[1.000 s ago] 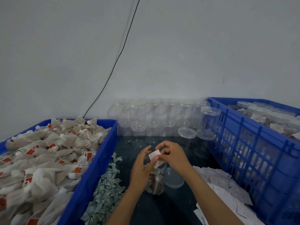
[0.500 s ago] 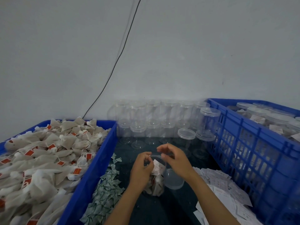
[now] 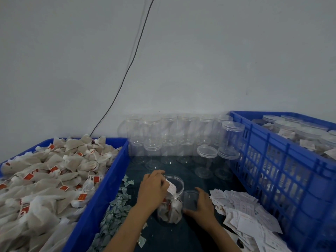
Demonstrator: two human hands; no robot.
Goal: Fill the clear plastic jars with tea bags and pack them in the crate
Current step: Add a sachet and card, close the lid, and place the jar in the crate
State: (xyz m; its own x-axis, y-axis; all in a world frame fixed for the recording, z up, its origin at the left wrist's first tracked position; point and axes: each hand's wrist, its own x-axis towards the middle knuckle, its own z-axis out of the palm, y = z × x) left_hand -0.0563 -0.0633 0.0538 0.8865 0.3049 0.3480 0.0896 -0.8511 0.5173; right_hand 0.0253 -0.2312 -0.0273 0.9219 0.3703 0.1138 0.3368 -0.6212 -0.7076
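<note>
Our left hand pinches the paper slip into the open jar mid-desk; our right hand curls around the lid. We should tuck the slip fully below the rim, then cap squarely.

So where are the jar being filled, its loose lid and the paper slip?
open jar (image 3: 170,211): head view, on its clear wall over the tea bags.
lid (image 3: 190,199): head view, on its clear top.
paper slip (image 3: 171,188): head view, on its white face.
</note>
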